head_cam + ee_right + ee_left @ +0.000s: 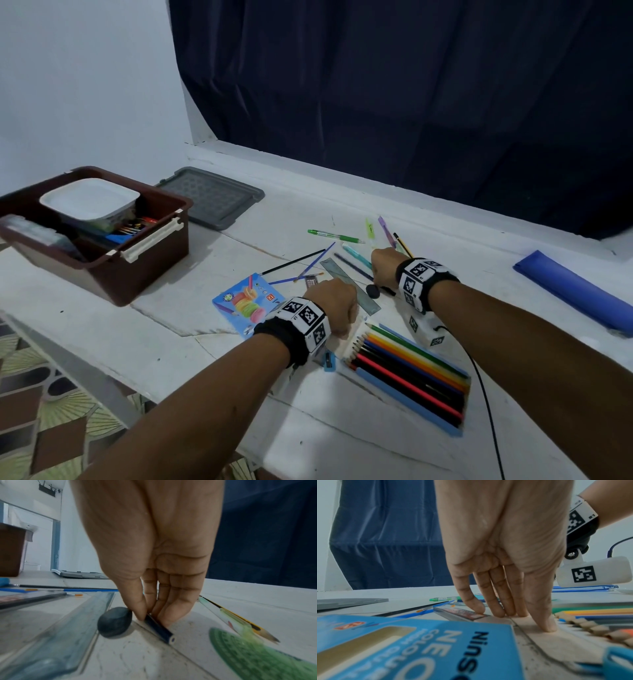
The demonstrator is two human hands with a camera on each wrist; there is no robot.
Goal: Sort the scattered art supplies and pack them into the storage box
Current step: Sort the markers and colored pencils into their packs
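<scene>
Right hand point(154, 555): fingers point down at the white tabletop point(308, 404), thumb and fingertips point(173, 616) pinch the end of a dark blue hexagonal pencil point(161, 630) that lies flat on the table.
Left hand point(501, 550): fingers straight, pointing down; thumb tip pressed on the table beside the clear ruler edge, other fingertips point(498, 612) touch down near a small clear flat box with a dark label point(462, 613); grasps nothing.
Round dark grey eraser point(115, 622): on the table, just beside the right thumb, between the pencil and the ruler.
Clear grey-blue plastic ruler point(351, 286): flat, runs diagonally between the two hands.
Open blue tray of coloured pencils point(411, 373): near side of the left hand, tips point toward the hand.
Blue cardboard coloured-pencil box with macaron picture point(248, 301): flat, left of the left wrist.
Small blue sharpener point(329, 360): just beside the tray, under the left wrist.
Thin paintbrushes point(298, 262): crossed, beyond the left hand.
Green pen point(334, 236): farther back; pastel pens and a yellow-black pencil point(402, 244) beyond the right hand.
Brown plastic storage box point(102, 253): far left of the table, well apart from the hands, open, white square tub point(89, 200) and other supplies inside.
Grey plastic lid point(214, 197): flat behind the box.
Blue flat pouch point(575, 291): far right.
Dark blue curtain point(411, 85): behind the table.
</scene>
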